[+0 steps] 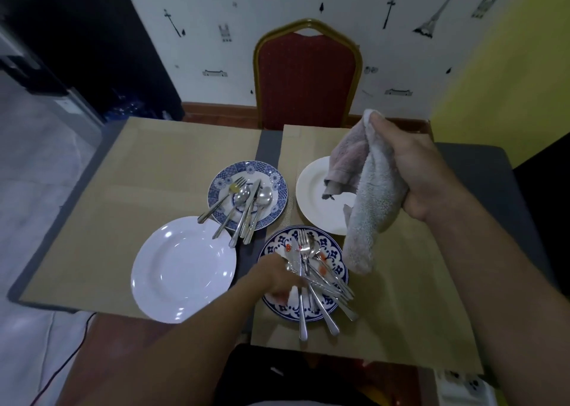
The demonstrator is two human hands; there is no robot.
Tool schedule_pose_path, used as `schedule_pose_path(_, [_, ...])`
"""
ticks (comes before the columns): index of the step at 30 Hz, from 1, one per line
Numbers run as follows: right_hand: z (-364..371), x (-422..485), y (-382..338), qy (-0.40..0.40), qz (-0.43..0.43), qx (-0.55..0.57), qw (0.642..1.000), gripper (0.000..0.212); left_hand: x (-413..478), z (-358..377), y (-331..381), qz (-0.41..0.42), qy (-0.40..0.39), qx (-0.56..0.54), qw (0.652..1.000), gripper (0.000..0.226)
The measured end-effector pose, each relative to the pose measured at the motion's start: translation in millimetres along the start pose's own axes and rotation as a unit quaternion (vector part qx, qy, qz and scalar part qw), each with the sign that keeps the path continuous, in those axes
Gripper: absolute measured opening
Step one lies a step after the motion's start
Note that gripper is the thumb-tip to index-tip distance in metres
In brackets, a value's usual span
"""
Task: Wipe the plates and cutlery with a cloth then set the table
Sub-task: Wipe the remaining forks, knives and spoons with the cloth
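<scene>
My right hand (422, 171) holds a pale grey cloth (370, 202) bunched up above the table; the cloth hangs over a plain white plate (311, 189). My left hand (277, 277) grips a bundle of forks and spoons (320, 282) over a blue-patterned plate with red marks (336, 254). Behind it a second blue-patterned plate (277, 186) carries more cutlery (246, 208): a fork, spoons and a knife. A large white deep plate (182, 270) lies at the near left.
Two beige placemats (154, 171) cover the grey table (481, 171). A red chair with a gold frame (305, 75) stands at the far side against the wall. A white power strip (462, 387) lies at the near right corner.
</scene>
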State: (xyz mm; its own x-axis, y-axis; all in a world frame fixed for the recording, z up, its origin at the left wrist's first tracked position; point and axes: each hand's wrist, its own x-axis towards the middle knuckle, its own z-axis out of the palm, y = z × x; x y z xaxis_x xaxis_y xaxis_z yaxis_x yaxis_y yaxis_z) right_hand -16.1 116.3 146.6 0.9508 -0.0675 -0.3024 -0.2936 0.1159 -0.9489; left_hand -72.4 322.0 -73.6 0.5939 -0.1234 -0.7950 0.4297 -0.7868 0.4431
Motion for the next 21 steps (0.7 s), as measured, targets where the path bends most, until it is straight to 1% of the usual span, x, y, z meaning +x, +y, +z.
schedule_pose_path(3, [5.5, -2.1, 0.0, -0.004, -0.01, -0.005, 1.0, 0.037, -0.6, 16.1, -3.8, -0.017, -0.006, -0.034, 0.999, 0.032])
schedule_pose_path(6, [7.0, -5.0, -0.6, -0.011, -0.01, -0.004, 1.0, 0.035, -0.6, 24.4, -9.1, -0.029, 0.011, -0.022, 0.999, 0.021])
schedule_pose_path(8, [6.2, -6.5, -2.1, -0.011, -0.01, -0.002, 1.0, 0.03, -0.6, 26.2, -13.0, -0.036, 0.009, -0.044, 0.998, 0.02])
schedule_pose_path(12, [4.3, -5.3, -5.7, -0.015, -0.008, -0.007, 1.0, 0.031, -7.2, 19.5, -19.6, -0.016, 0.017, -0.077, 0.997, 0.019])
schedule_pose_path(16, [4.7, -4.7, -5.8, -0.035, 0.001, -0.008, 0.999, 0.044, -21.2, 2.5, -10.9, 0.052, 0.044, -0.096, 0.993, 0.016])
schedule_pose_path(19, [2.5, -4.5, -3.4, -0.064, 0.046, 0.008, 0.997, 0.042, -34.2, -17.4, 6.1, 0.117, 0.081, -0.134, 0.981, 0.016])
schedule_pose_path(21, [1.4, -5.3, -1.8, -0.06, 0.066, -0.006, 0.996, 0.037, -43.9, -32.6, 21.6, 0.153, 0.115, -0.167, 0.967, 0.016])
